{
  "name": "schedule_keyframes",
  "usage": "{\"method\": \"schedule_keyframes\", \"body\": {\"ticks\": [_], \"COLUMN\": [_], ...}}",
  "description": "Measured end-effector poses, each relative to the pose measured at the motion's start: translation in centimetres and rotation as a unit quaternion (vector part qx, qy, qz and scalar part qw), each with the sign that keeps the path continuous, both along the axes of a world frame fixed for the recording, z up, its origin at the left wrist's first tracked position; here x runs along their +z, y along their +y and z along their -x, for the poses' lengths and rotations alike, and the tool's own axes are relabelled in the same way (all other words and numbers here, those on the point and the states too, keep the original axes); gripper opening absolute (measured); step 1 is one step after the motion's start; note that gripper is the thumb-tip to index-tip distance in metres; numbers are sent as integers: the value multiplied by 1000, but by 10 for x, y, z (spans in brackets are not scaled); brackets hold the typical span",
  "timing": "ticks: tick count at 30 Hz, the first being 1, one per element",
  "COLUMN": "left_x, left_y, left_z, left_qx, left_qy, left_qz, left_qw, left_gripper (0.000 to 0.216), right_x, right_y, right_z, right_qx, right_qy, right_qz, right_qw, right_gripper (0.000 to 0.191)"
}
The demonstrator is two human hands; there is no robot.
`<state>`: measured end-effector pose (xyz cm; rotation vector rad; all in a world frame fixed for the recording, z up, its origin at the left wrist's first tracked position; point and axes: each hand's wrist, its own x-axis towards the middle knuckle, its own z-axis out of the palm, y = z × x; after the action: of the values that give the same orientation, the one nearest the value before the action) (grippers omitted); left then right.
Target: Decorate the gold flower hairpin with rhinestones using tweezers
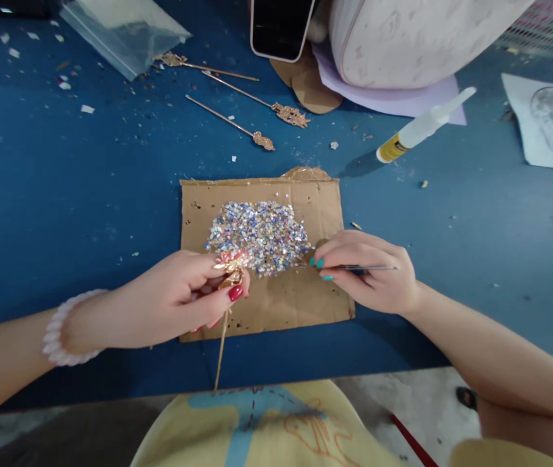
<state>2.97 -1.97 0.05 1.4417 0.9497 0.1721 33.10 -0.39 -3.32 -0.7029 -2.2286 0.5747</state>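
My left hand (pixel 193 295) pinches a gold hairpin (pixel 222 353) by its ornate head, and the thin stick hangs down past the table edge. Pinkish, glittering pieces show on the hairpin's head, partly hidden by the fingers. Between the fingertips of my right hand (pixel 366 269) are slim metal tweezers (pixel 376 267), their tip at the right side of the glitter heap. That heap of small shiny chips (pixel 259 233), blue, white and silver, is spread over a flat piece of cardboard (pixel 300 301) beneath both hands.
Several more gold hairpins (pixel 290 115) lie behind the cardboard. A white glue bottle (pixel 422 130) with a yellow label stands at back right. Farther back are a phone (pixel 281 29), a pale pouch (pixel 417 39), a clear plastic bag (pixel 125 35) and a printed paper sheet (pixel 551 123).
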Motion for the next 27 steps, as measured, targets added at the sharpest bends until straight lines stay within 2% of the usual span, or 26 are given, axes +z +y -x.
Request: {"method": "schedule_keyframes", "body": {"ticks": [8, 11, 17, 27], "left_x": [-12, -17, -16, -10], "left_y": [11, 12, 10, 16], "left_z": [7, 8, 7, 6], "left_qx": [-86, -88, -87, -138], "left_qy": [32, 34, 48, 39], "left_qz": [-139, -166, -186, -144], "left_qw": [986, 982, 978, 979], "left_gripper": [34, 37, 37, 43], "right_x": [-1, 0, -1, -1], "right_y": [0, 0, 1, 1], "right_z": [2, 1, -1, 0], "right_qx": [17, 17, 11, 16], "right_qy": [3, 3, -11, -9], "right_qz": [-5, -1, 3, -4], "right_qw": [1000, 1000, 1000, 1000], "right_gripper": [8, 7, 2, 5]}}
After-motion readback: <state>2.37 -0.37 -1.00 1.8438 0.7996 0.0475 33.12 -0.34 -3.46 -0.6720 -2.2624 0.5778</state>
